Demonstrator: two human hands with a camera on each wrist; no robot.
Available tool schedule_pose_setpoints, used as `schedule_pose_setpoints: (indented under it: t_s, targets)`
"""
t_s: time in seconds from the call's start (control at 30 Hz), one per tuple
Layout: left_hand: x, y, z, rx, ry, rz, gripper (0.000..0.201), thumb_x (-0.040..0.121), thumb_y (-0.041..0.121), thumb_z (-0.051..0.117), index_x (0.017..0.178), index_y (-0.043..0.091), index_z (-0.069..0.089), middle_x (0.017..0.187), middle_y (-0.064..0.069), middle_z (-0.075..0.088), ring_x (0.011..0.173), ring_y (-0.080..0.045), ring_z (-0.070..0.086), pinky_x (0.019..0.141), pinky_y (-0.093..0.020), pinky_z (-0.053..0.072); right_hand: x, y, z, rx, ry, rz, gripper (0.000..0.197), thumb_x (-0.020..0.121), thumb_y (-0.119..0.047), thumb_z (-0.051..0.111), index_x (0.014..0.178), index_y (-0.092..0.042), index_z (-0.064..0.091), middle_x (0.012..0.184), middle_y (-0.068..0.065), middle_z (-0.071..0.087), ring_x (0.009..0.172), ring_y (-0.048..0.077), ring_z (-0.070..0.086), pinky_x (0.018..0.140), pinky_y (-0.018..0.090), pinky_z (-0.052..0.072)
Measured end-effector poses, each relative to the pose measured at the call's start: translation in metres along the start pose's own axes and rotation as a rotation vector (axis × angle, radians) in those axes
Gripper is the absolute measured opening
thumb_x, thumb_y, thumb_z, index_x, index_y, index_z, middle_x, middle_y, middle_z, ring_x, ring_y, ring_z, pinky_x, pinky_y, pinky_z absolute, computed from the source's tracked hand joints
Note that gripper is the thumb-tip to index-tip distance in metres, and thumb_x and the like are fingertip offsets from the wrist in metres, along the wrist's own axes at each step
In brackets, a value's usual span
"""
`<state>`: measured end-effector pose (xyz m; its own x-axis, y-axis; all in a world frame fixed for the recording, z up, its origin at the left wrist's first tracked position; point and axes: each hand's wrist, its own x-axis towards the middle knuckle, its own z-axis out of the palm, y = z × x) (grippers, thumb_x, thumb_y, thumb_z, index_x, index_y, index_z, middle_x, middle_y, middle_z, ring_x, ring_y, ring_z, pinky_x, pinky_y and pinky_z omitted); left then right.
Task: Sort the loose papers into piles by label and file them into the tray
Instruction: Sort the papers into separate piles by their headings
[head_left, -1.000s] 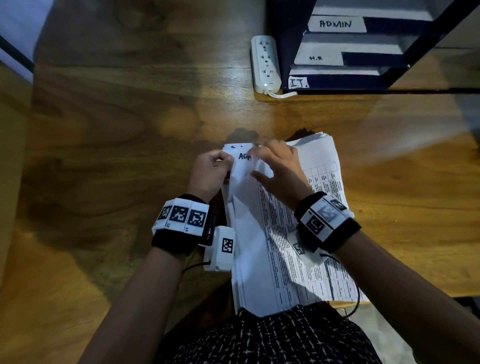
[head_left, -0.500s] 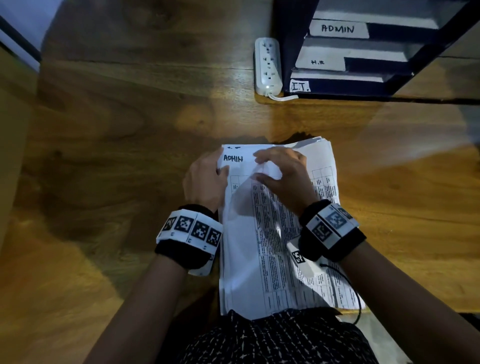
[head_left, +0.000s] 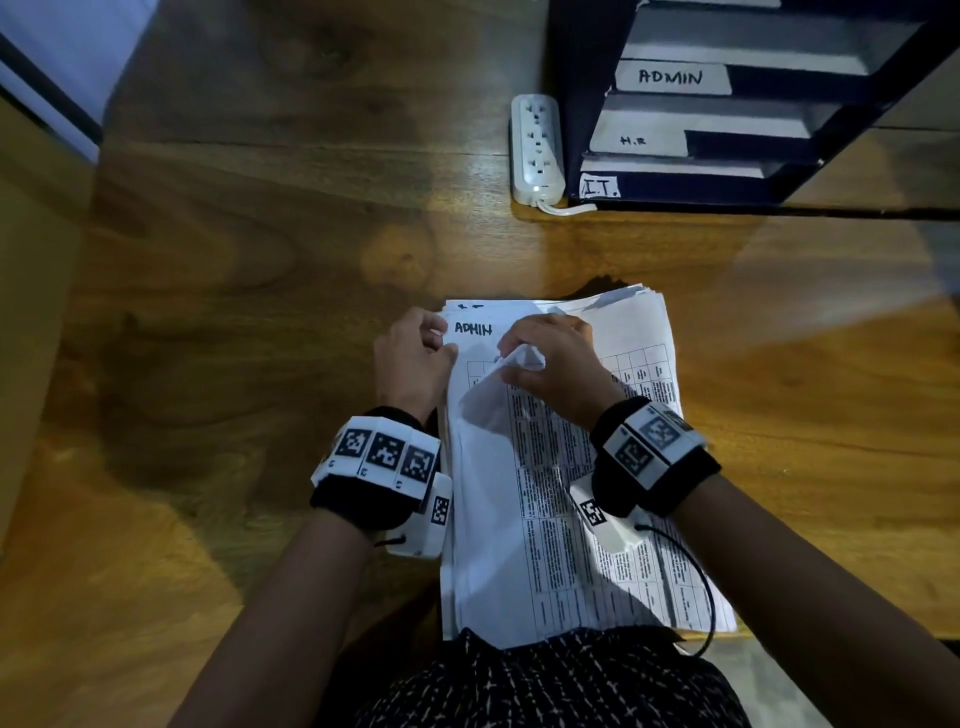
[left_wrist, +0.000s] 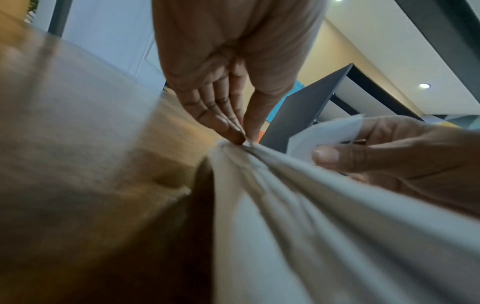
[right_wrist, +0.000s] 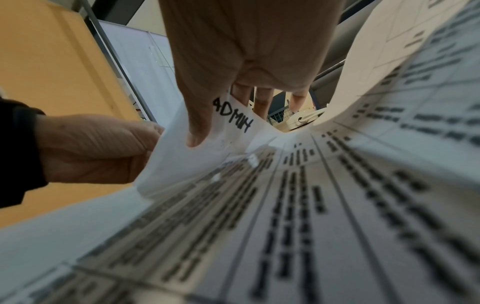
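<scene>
A stack of white printed papers (head_left: 561, 519) lies on the wooden desk in front of me. A sheet near the top is marked ADMIN (head_left: 472, 328) in black. My left hand (head_left: 415, 358) pinches the stack's upper left corner (left_wrist: 241, 144) between thumb and fingertips. My right hand (head_left: 550, 364) has curled up the top sheet's upper left corner (head_left: 519, 358), thumb under it and fingers over it; the ADMIN sheet (right_wrist: 233, 117) bends up beside its thumb. The dark filing tray (head_left: 582, 104) stands at the back right with shelves labelled ADMIN (head_left: 670, 78), H.R (head_left: 634, 140) and I.T. (head_left: 600, 187).
A white power strip (head_left: 537, 148) lies just left of the tray, its cable running under the tray's front. The wooden desk (head_left: 234, 312) stretches left and right of the papers. The papers' near edge overhangs my patterned clothing (head_left: 545, 680).
My right hand has drawn the top sheet's corner back, and it now stands curled up between thumb and fingers. The ADMIN label beneath shows in full. The left hand stays at the corner.
</scene>
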<state>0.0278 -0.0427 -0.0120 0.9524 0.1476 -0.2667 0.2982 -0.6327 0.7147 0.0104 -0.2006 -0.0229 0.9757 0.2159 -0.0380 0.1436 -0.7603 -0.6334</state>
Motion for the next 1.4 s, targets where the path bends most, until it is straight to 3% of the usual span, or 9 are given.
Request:
schedule_pose_setpoints:
  t_s: [0.27,0.4,0.6,0.73,0.87,0.97,1.03,1.17,1.4]
  targets:
    - [-0.015,0.008,0.003,-0.137,0.011,-0.011,0.048,0.08,0.005,0.068,0.123,0.015,0.049,0.112,-0.006,0.066,0.095,-0.012,0.06,0.082,-0.02,0.048,-0.003,0.002,0.001,-0.013,0.033,-0.001,0.012,0.079,-0.014,0.066,0.09,-0.011,0.063,0.103,0.002,0.063,0.1,0.02,0.052,0.084,0.026,0.019]
    - [-0.009,0.003,0.002,-0.272,-0.226,-0.126,0.027,0.085,0.009,0.063,0.111,0.008,0.062,0.114,-0.01,0.066,0.101,-0.019,0.063,0.093,-0.039,0.051,-0.003,0.0,-0.001,0.003,0.022,0.018,0.012,0.079,-0.015,0.067,0.089,-0.01,0.063,0.105,0.002,0.063,0.1,0.02,0.052,0.079,0.025,0.018]
    - [-0.011,0.004,0.003,-0.302,-0.154,-0.086,0.015,0.078,0.009,0.071,0.09,0.001,0.07,0.094,-0.009,0.071,0.089,-0.021,0.067,0.083,-0.038,0.056,-0.001,0.001,-0.01,0.001,0.058,0.005,0.014,0.076,-0.018,0.072,0.086,-0.01,0.066,0.138,0.003,0.048,0.128,0.023,0.04,0.1,0.036,0.022]
    - [-0.014,0.003,0.002,-0.388,-0.115,-0.039,0.031,0.071,0.012,0.076,0.083,-0.012,0.061,0.09,-0.023,0.068,0.082,-0.033,0.066,0.076,-0.046,0.055,-0.002,-0.002,-0.015,0.028,0.068,-0.099,0.016,0.073,-0.022,0.064,0.084,-0.01,0.068,0.111,0.007,0.067,0.102,0.025,0.062,0.095,0.051,0.039]
    - [-0.014,0.001,0.0,-0.487,-0.211,0.034,0.031,0.072,0.012,0.075,0.079,-0.014,0.058,0.089,-0.032,0.064,0.074,-0.022,0.057,0.074,-0.054,0.052,-0.004,-0.009,-0.017,0.086,0.051,-0.067,0.046,0.076,-0.009,0.07,0.12,-0.004,0.057,0.121,0.013,0.059,0.112,0.025,0.053,0.097,0.032,0.033]
    - [-0.014,0.001,-0.003,-0.598,-0.316,0.054,0.023,0.071,0.022,0.071,0.081,0.002,0.067,0.08,-0.012,0.069,0.078,-0.021,0.06,0.075,-0.043,0.053,0.003,-0.012,-0.026,0.203,-0.012,0.023,0.064,0.078,-0.01,0.07,0.135,-0.011,0.042,0.132,0.007,0.049,0.115,0.014,0.043,0.098,0.024,0.031]
    - [-0.013,0.0,-0.003,-0.616,-0.339,0.059,0.037,0.078,0.035,0.064,0.08,-0.002,0.066,0.074,-0.01,0.064,0.076,-0.022,0.057,0.072,-0.037,0.048,0.006,-0.012,-0.03,0.171,0.023,0.029,0.047,0.08,-0.012,0.068,0.125,-0.01,0.053,0.123,0.005,0.056,0.107,0.007,0.043,0.093,0.02,0.031]
    - [-0.008,-0.006,0.0,-0.598,-0.289,-0.029,0.029,0.095,0.025,0.046,0.08,0.013,0.068,0.07,0.008,0.07,0.067,-0.01,0.064,0.065,-0.024,0.051,-0.004,-0.01,-0.032,0.217,0.202,-0.087,0.01,0.076,-0.006,0.07,0.085,-0.004,0.067,0.104,-0.001,0.06,0.098,0.001,0.05,0.09,0.004,0.032]
    - [-0.005,-0.015,0.0,-0.595,-0.322,-0.061,0.018,0.091,0.002,0.051,0.105,0.003,0.063,0.085,0.005,0.068,0.071,0.0,0.065,0.07,-0.02,0.054,-0.052,0.004,-0.032,0.033,0.093,-0.25,0.002,0.076,-0.025,0.056,0.076,-0.023,0.058,0.085,-0.002,0.069,0.089,0.011,0.061,0.099,0.051,0.029]
